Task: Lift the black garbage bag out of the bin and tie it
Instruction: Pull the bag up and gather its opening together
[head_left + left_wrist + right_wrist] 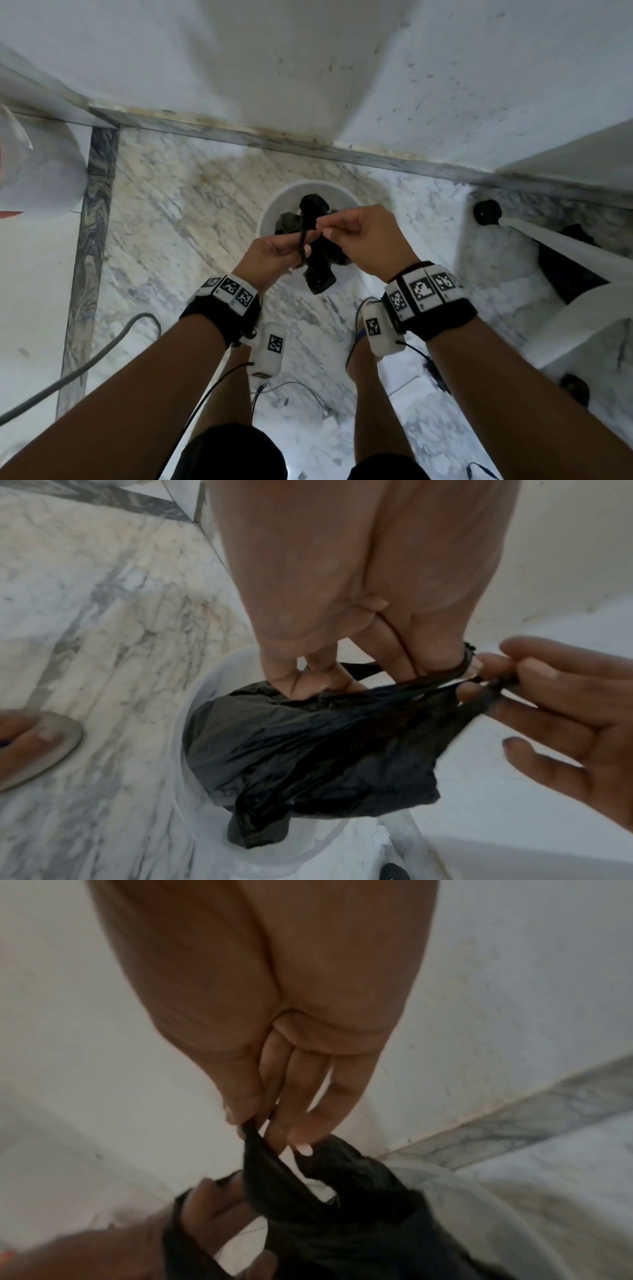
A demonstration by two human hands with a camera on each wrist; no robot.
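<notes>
Both hands pinch twisted bag ends: left hand (274, 248) one strand, right hand (368, 236) another. Black garbage bag (308, 750) hangs over white bin (270, 212). Cross ends, pull snug, evenly; thin plastic tears.

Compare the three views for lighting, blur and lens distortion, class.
Head view: bright and wide-angle, walls bowing, floor smeared; the hands sharper. Left wrist view: evenly lit, black garbage bag fairly crisp over the bin. Right wrist view: dimmest, softly blurred, the bag's folds barely readable.
</notes>
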